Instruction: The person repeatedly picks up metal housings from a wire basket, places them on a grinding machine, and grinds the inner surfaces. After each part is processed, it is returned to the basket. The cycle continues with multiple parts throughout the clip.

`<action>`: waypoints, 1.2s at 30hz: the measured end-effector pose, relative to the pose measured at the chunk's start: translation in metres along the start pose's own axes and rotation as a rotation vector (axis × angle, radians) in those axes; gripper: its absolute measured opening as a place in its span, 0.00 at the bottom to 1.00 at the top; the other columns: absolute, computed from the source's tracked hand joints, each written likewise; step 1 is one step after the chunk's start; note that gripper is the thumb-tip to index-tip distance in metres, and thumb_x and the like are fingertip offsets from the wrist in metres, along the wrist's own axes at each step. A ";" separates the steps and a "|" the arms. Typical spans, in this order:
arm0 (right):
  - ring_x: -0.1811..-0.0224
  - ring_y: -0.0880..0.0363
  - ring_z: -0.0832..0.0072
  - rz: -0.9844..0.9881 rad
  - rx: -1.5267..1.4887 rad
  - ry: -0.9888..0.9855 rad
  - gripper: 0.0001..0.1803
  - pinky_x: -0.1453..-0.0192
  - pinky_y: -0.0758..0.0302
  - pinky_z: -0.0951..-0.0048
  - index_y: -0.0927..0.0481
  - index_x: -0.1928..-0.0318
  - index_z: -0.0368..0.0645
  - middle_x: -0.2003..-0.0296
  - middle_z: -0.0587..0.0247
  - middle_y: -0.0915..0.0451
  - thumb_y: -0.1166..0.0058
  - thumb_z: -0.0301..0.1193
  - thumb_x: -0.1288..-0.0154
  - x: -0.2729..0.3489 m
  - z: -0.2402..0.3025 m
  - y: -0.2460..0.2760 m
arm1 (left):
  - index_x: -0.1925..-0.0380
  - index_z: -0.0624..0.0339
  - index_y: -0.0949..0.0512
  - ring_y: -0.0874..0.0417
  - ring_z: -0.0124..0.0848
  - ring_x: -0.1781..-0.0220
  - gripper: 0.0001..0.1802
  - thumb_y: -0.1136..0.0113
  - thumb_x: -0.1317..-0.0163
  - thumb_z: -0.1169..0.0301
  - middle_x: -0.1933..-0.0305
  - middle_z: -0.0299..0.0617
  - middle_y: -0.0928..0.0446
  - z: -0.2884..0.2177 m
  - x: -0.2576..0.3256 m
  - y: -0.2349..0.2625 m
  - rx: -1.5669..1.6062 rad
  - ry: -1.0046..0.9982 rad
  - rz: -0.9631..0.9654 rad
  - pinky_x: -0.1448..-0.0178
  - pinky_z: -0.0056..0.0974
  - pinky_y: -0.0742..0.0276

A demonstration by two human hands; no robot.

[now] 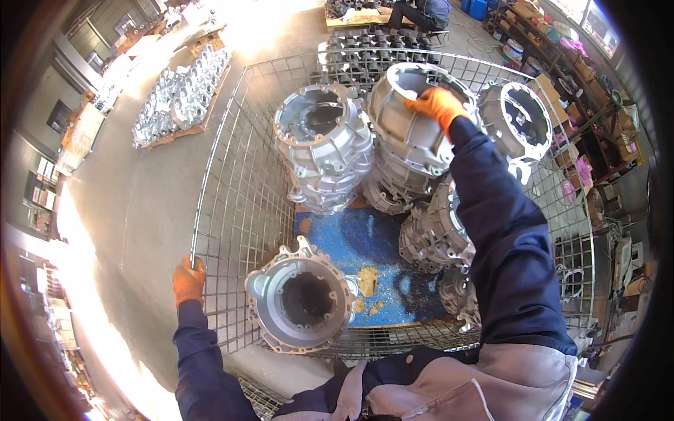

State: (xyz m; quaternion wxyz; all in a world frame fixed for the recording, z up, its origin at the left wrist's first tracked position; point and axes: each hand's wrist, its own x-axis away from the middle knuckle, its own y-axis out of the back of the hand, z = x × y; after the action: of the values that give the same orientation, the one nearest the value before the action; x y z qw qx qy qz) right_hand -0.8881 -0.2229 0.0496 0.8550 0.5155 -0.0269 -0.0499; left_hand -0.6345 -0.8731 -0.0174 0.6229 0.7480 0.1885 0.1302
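Wire-mesh cage (pixel 232 203) stands on a grey concrete floor (pixel 140 203); its base is a blue pallet board (pixel 358 242), scuffed, with pale chips of debris near the front. Directly on the board: a stack of cast aluminium housings (pixel 324 151) at rear left, a second stack (pixel 407 140) just beside it at rear centre, and further housings (pixel 435 231) lying tilted at right. One housing (pixel 300 303) rests open-side-up at the front left corner, against the mesh.
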 end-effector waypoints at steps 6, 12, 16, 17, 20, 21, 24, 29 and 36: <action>0.75 0.23 0.75 -0.145 -0.729 -0.115 0.30 0.68 0.26 0.69 0.15 0.59 0.33 0.71 0.62 0.17 0.35 0.53 0.39 0.080 0.018 0.082 | 0.59 0.53 0.19 0.16 0.60 0.59 0.15 0.44 0.35 0.56 0.66 0.57 0.17 0.006 -0.007 -0.004 -0.072 0.026 0.026 0.54 0.56 0.21; 0.59 0.20 0.68 -0.470 -0.362 0.598 0.18 0.52 0.26 0.70 0.19 0.46 0.34 0.59 0.57 0.18 0.43 0.32 0.32 0.265 0.013 0.102 | 0.53 0.57 0.21 0.15 0.56 0.56 0.19 0.45 0.34 0.55 0.61 0.57 0.16 0.002 -0.009 -0.004 -0.137 -0.009 0.049 0.50 0.54 0.21; 0.42 0.22 0.56 -0.466 -0.079 0.482 0.23 0.36 0.28 0.64 0.27 0.37 0.35 0.47 0.47 0.21 0.50 0.20 0.32 0.406 0.015 0.103 | 0.49 0.56 0.22 0.16 0.55 0.51 0.21 0.38 0.38 0.57 0.56 0.57 0.17 0.002 -0.010 -0.004 -0.113 -0.048 0.009 0.46 0.53 0.21; 0.42 0.22 0.55 -0.499 -0.109 0.470 0.22 0.36 0.28 0.64 0.26 0.37 0.35 0.46 0.47 0.21 0.50 0.21 0.31 0.441 0.019 0.097 | 0.47 0.56 0.22 0.17 0.55 0.49 0.23 0.37 0.39 0.57 0.53 0.57 0.17 0.002 -0.010 -0.001 -0.112 -0.065 0.008 0.45 0.53 0.22; 0.42 0.22 0.56 -0.420 -0.174 0.275 0.23 0.37 0.27 0.64 0.26 0.36 0.36 0.46 0.48 0.21 0.50 0.20 0.32 0.537 0.033 0.082 | 0.43 0.57 0.24 0.20 0.52 0.42 0.28 0.34 0.41 0.57 0.44 0.55 0.20 -0.009 0.003 0.006 -0.186 -0.166 -0.088 0.41 0.52 0.24; 0.42 0.22 0.56 -0.427 -0.114 0.278 0.23 0.37 0.27 0.64 0.26 0.36 0.37 0.45 0.49 0.22 0.51 0.19 0.32 0.564 0.037 0.079 | 0.41 0.57 0.25 0.21 0.52 0.40 0.30 0.33 0.41 0.57 0.41 0.54 0.22 -0.018 0.014 0.010 -0.235 -0.194 -0.146 0.40 0.52 0.25; 0.49 0.22 0.64 -0.244 -0.535 -0.161 0.17 0.43 0.26 0.68 0.23 0.42 0.35 0.52 0.55 0.22 0.49 0.25 0.29 0.639 0.045 0.076 | 0.36 0.62 0.30 0.22 0.49 0.38 0.39 0.28 0.47 0.60 0.39 0.53 0.24 -0.080 0.083 0.009 0.137 -0.672 -0.313 0.34 0.47 0.27; 0.66 0.33 0.85 -0.455 -0.830 -0.644 0.26 0.61 0.31 0.74 0.18 0.63 0.34 0.74 0.73 0.27 0.48 0.49 0.27 0.735 0.046 0.081 | 0.30 0.65 0.38 0.26 0.46 0.34 0.48 0.28 0.45 0.54 0.35 0.53 0.28 -0.230 0.306 0.010 1.051 -1.465 0.323 0.29 0.47 0.32; 0.77 0.23 0.66 -0.740 -0.312 -0.956 0.26 0.66 0.26 0.61 0.17 0.69 0.39 0.78 0.54 0.21 0.48 0.52 0.33 0.835 0.029 0.128 | 0.34 0.74 0.38 0.37 0.63 0.29 0.60 0.29 0.54 0.35 0.33 0.65 0.36 -0.298 0.540 0.080 1.109 -2.018 0.576 0.24 0.57 0.43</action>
State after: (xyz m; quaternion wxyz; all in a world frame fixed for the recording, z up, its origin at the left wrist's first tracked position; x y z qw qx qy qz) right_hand -0.0542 -0.2838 0.1717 0.7399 0.2803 -0.2185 -0.5712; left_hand -0.2698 -0.3830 0.0958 0.0284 0.6952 -0.5323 -0.4822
